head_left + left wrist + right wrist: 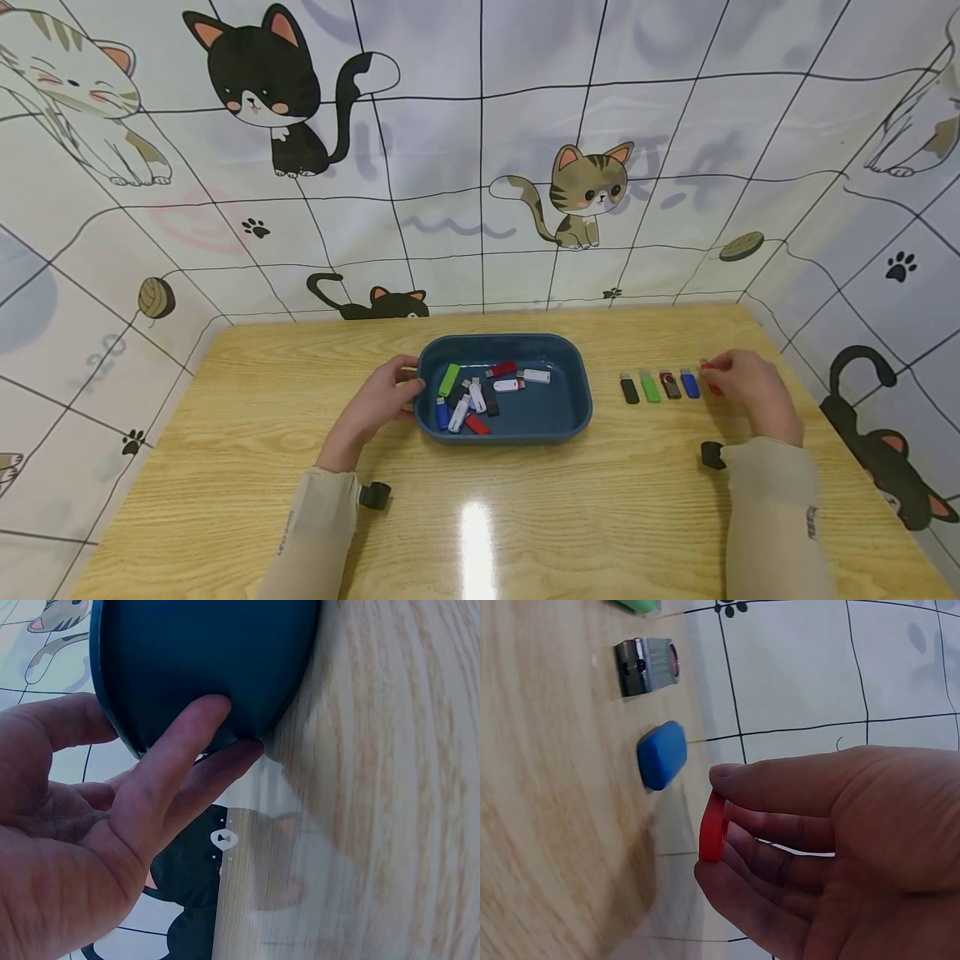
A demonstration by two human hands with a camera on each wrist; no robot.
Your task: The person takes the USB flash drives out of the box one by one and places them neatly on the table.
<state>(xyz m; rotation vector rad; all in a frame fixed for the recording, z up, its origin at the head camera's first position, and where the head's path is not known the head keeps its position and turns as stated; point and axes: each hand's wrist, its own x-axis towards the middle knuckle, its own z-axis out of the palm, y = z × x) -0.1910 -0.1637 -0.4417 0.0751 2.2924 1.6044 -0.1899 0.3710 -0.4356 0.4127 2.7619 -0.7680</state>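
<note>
My left hand (382,394) holds the left end of a dark blue tray (573,408). In the left wrist view, the thumb reaches the tray's rim and the fingers lie against its outer wall (202,652). Several USB flash drives in white, red, green, blue and black lie inside, mostly on the left side. At the right, my right hand (752,387) pinches a red USB flash drive (714,829) between thumb and fingertips. It is just right of a blue flash drive (690,383), the right end of a row on the table.
Left of the blue drive, the row holds a black drive (629,388), a green drive (650,387) and a brown and silver drive (670,385). The wooden table (570,517) meets cat-patterned sheets (450,167) at its back and sides.
</note>
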